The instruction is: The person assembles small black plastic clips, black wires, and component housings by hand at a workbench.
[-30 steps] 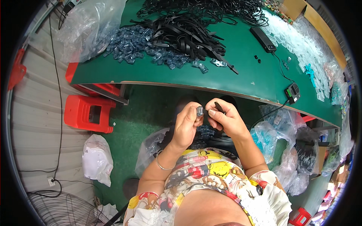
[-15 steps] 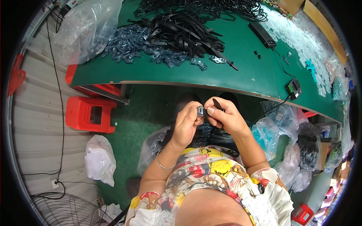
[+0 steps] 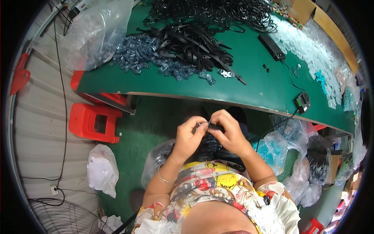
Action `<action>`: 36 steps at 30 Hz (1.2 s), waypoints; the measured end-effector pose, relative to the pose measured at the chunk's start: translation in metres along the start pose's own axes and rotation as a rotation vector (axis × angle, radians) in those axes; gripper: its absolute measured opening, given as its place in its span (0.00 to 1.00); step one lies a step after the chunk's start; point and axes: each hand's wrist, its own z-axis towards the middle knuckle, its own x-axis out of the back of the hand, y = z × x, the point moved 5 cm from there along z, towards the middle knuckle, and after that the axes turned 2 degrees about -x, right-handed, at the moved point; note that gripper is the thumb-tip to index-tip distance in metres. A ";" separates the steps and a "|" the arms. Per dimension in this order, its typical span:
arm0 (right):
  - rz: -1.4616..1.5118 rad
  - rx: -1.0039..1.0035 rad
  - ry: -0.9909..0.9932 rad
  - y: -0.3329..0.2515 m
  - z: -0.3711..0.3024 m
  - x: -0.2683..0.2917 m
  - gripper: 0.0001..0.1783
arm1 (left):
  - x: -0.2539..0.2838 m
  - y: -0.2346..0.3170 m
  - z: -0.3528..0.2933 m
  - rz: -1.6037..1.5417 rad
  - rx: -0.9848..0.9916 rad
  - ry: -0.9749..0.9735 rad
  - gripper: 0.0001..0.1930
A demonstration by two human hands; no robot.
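Note:
Both my hands meet in front of my lap, below the table's near edge. My left hand [image 3: 188, 137] is closed, thumb and fingers pinching a small clear bluish plastic buckle piece that is now mostly hidden. Against it, my right hand [image 3: 230, 133] grips a short black strap [image 3: 216, 127], whose dark part shows between the thumb and fingers. On the table lie a heap of similar bluish plastic pieces [image 3: 136, 50] and a pile of black straps [image 3: 191, 45].
The green table [image 3: 171, 86] spans the far side. It bears clear plastic pieces [image 3: 307, 46], a black box-shaped device [image 3: 271, 46] and its cable. Red stools [image 3: 87, 121] and a white bag [image 3: 102, 167] stand left; filled plastic bags [image 3: 300, 167] lie right; a wire fan guard [image 3: 58, 216] is lower left.
My hands have come closer together and turned inward, so the plastic piece that showed clearly is now mostly covered. The whole view has shifted slightly, with the table lower in the picture.

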 end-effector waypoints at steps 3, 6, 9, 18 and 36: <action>0.077 -0.043 -0.032 0.007 -0.006 -0.008 0.08 | -0.001 -0.003 -0.004 0.047 -0.073 -0.025 0.05; 0.661 -0.274 -0.121 0.017 -0.016 -0.009 0.04 | 0.002 -0.013 -0.011 -0.142 0.081 -0.111 0.06; 0.955 -0.315 -0.182 0.017 -0.017 -0.017 0.11 | 0.002 -0.019 -0.013 -0.167 0.112 -0.148 0.07; 0.717 -0.424 -0.116 0.026 -0.009 -0.018 0.17 | 0.007 -0.007 -0.006 -0.606 0.273 -0.162 0.08; 0.849 -0.287 -0.121 0.010 -0.011 -0.026 0.09 | -0.003 -0.003 -0.014 -0.882 0.290 -0.187 0.04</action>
